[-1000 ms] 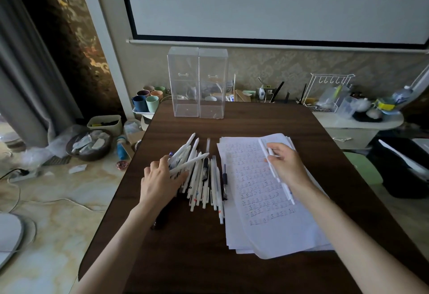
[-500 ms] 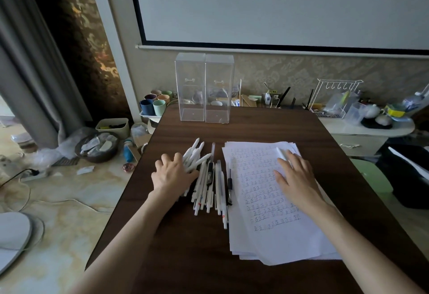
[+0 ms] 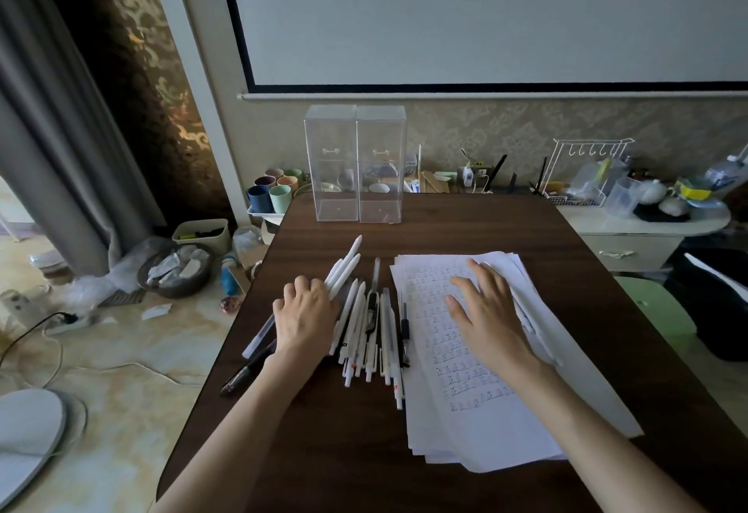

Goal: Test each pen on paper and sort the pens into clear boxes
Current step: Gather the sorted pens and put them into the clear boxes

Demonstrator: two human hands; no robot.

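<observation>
While the left hand lay curled over the pens just left of the paper, grasping none clearly, the right hand pressed flat, fingers released, on that paper. Both clear boxes beyond the paper looked unfilled; choosing one pen likely came next.

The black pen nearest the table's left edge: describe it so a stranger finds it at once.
Start at the brown table and go to the pile of white pens under the left hand. Just left of that wrist lies the black pen, angled toward the table's edge, dark where its neighbours are white.
</observation>
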